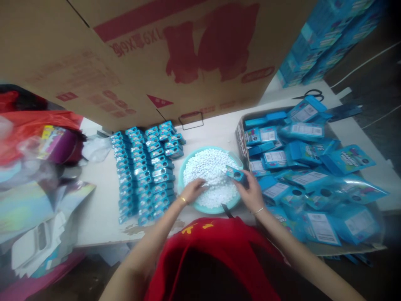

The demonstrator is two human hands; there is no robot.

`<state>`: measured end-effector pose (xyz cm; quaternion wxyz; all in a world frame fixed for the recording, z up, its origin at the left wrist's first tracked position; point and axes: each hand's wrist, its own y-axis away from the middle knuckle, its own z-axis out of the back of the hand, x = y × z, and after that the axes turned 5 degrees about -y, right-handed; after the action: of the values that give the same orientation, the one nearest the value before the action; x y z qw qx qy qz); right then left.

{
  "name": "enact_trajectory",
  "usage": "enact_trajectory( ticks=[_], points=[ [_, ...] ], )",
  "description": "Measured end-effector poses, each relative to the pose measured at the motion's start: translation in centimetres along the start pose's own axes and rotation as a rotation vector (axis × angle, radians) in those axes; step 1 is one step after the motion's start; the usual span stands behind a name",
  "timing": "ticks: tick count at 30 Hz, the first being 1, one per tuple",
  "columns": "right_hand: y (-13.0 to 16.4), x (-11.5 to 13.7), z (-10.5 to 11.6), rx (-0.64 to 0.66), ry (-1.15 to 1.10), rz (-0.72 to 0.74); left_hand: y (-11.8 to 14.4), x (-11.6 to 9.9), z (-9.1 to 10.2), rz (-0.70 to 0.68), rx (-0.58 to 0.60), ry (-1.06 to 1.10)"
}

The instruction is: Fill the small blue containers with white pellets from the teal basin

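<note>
A light-teal basin (181,184) full of small white pellets (208,165) stands on the table before me. My right hand (250,190) grips a small blue box (235,173) over the basin's right side, its narrow face with a dark round hole turned up. At the left of the basin, my left hand (194,190) has its fingertips down at the pellets, bent together; whether they pinch any is too small to make out. Left of the basin stand rows of similar blue boxes (144,173), packed side by side.
A carton (242,142) at right is heaped with blue boxes (308,175), some in clear plastic. Black scissors (310,96) lie behind it, near stacked blue packs (319,42). A large cardboard box (140,75) walls off the back. Plastic bags and packaging (34,200) crowd the left.
</note>
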<state>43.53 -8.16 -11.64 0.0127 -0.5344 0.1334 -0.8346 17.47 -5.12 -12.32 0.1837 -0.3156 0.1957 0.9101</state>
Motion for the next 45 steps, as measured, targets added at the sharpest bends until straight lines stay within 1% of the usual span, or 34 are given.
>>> enact_trajectory(
  ticks=[2, 3, 6, 8, 10, 14, 16, 18, 20, 22, 23, 24, 26, 28, 30, 31, 32, 33, 34, 36, 37, 39, 40, 41, 42, 43, 45],
  points=[
    [0.0, -0.3, 0.0, 0.014, 0.024, 0.025, 1.3, -0.9, 2.6, -0.059, -0.038, 0.081],
    [0.0, -0.4, -0.1, 0.033, 0.042, 0.044, 1.8, -1.7, 3.9, -0.086, -0.045, 0.077],
    [0.1, -0.2, -0.5, 0.104, 0.098, 0.12, 2.5, -4.5, 7.4, -0.166, -0.014, -0.033],
    [0.2, 0.1, -1.0, 0.143, 0.104, 0.163, 2.4, -6.6, 8.9, -0.2, 0.03, -0.176],
    [0.4, 0.5, -1.5, 0.166, 0.094, 0.189, 2.1, -8.9, 9.7, -0.195, 0.08, -0.382],
    [0.8, 0.8, -2.5, 0.197, 0.04, 0.21, 1.8, -13.7, 9.9, -0.151, 0.172, -0.807],
    [1.1, 0.6, -2.9, 0.198, -0.02, 0.182, 2.1, -15.7, 10.3, -0.15, 0.2, -0.921],
    [1.3, 0.4, -3.1, 0.185, -0.082, 0.117, 2.6, -16.6, 11.1, -0.149, 0.213, -0.944],
    [1.4, 0.3, -3.1, 0.175, -0.143, 0.052, 2.9, -16.0, 12.2, -0.143, 0.199, -0.884],
    [1.5, 0.5, -3.0, 0.173, -0.203, 0.028, 2.9, -14.0, 12.8, -0.151, 0.146, -0.726],
    [1.5, 0.7, -3.0, 0.185, -0.232, 0.028, 2.7, -12.7, 12.7, -0.17, 0.103, -0.619],
    [1.5, 1.0, -3.0, 0.202, -0.261, 0.03, 2.4, -11.3, 12.3, -0.2, 0.052, -0.507],
    [1.6, 1.7, -3.1, 0.243, -0.312, 0.031, 1.4, -8.6, 10.6, -0.265, -0.017, -0.321],
    [1.7, 2.4, -3.3, 0.275, -0.333, 0.015, 0.4, -6.9, 8.4, -0.302, 0.01, -0.241],
    [1.3, 3.0, -3.1, 0.292, -0.321, 0.006, -0.3, -6.1, 6.8, -0.301, 0.081, -0.239],
    [0.9, 3.1, -2.7, 0.296, -0.307, 0.004, -0.6, -6.0, 6.4, -0.291, 0.097, -0.244],
    [0.2, 3.0, -2.1, 0.283, -0.292, 0.004, -0.7, -6.0, 6.4, -0.278, 0.087, -0.247],
    [-0.7, 2.7, -1.2, 0.243, -0.275, 0.002, -0.9, -6.0, 6.7, -0.261, 0.051, -0.245],
    [-2.0, 2.2, -0.1, 0.171, -0.248, -0.008, -1.0, -5.8, 7.3, -0.24, -0.004, -0.24],
    [-5.2, 0.4, 2.7, -0.04, -0.138, -0.051, -1.3, -5.1, 9.0, -0.19, -0.147, -0.245],
    [-7.1, -0.7, 4.1, -0.143, -0.041, -0.077, -1.5, -4.4, 10.0, -0.162, -0.219, -0.257],
    [-10.9, -3.1, 6.4, -0.274, 0.155, -0.092, -1.9, -2.5, 11.8, -0.105, -0.333, -0.299],
    [-12.7, -4.3, 7.2, -0.309, 0.238, -0.107, -2.2, -1.4, 12.5, -0.075, -0.371, -0.326],
    [-14.3, -5.3, 7.7, -0.313, 0.331, -0.129, -2.5, -0.3, 13.2, -0.044, -0.402, -0.355],
    [-15.7, -6.2, 7.9, -0.286, 0.427, -0.16, -2.7, 0.9, 13.8, -0.01, -0.425, -0.385],
    [-16.9, -6.8, 7.7, -0.23, 0.522, -0.2, -3.0, 1.9, 14.3, 0.026, -0.441, -0.417],
    [-18.7, -7.7, 6.8, -0.063, 0.691, -0.296, -3.5, 3.7, 15.1, 0.101, -0.447, -0.474]
  ],
)
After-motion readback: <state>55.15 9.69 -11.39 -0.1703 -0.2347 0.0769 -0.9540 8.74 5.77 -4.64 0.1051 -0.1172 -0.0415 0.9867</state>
